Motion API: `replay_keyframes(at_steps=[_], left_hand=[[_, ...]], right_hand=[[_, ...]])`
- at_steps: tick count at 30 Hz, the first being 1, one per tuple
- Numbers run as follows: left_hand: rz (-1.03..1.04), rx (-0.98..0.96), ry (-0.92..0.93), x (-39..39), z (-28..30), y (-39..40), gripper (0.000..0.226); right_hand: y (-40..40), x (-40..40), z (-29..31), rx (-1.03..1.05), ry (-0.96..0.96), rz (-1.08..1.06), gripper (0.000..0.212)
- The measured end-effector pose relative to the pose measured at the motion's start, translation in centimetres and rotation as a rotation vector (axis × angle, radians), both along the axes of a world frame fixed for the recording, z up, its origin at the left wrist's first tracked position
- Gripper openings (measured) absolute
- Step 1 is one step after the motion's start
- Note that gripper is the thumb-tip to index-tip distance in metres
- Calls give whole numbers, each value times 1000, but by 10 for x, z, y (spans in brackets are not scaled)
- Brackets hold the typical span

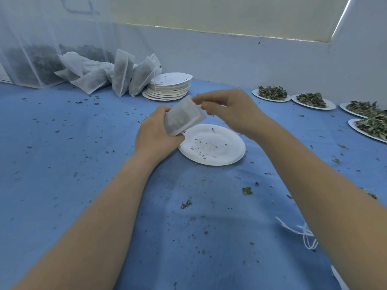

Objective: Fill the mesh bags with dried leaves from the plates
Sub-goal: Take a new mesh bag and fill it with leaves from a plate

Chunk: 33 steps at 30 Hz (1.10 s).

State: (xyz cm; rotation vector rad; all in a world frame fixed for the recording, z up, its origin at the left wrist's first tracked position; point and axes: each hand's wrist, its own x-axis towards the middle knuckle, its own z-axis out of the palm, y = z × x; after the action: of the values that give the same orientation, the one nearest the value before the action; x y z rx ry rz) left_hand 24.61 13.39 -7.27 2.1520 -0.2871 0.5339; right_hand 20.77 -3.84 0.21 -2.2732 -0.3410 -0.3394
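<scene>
Left grip (156, 135) clasps mesh bag (184, 116); right grip (228, 109) pinches top.

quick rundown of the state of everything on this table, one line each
mesh bag: filled, held above the near plate
left hand: grips the bag's lower end
right hand: pinches the bag's top
near plate: emptied, only crumbs left
stacked plates: empty, piled
plates at right: still heaped with leaves
bags at back: filled, leaning together
</scene>
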Motion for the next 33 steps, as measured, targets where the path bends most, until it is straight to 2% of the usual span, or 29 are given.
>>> replay_keyframes(at_steps=[2,3,5,6,7,9,16,20,23,27,30,31,33], left_hand=[[16,-49,33,1,-2,4,44],[27,-74,47,1,-3,5,42],[42,-103,78,2,-3,7,40],[44,-107,90,3,-3,7,39],[44,-102,98,2,-3,8,39],[40,-77,111,3,-3,7,38],[62,-71,166,5,5,5,30],[144,-172,164,22,32,11,29],[197,-193,165,43,56,22,33],[145,-318,240,85,75,33,40],[22,-329,335,122,82,35,54],[7,-317,369,134,81,35,51],[50,-300,413,164,72,33,25]], right_hand=[[-9,-2,-11,-3,80,-127,28],[-13,-4,-18,-115,167,-200,39],[-16,-10,-34,-326,423,-260,100],[-14,-13,-40,-373,522,-268,123],[-11,-15,-46,-384,569,-278,137],[-6,-15,-56,-364,555,-330,149],[4,-6,-58,-274,389,-434,153],[15,19,-31,-225,295,-422,150],[28,50,-6,-263,242,-417,146],[41,101,15,-330,239,-412,140],[45,144,22,-392,252,-430,133],[45,159,23,-415,261,-435,131],[45,188,23,-458,278,-444,130]])
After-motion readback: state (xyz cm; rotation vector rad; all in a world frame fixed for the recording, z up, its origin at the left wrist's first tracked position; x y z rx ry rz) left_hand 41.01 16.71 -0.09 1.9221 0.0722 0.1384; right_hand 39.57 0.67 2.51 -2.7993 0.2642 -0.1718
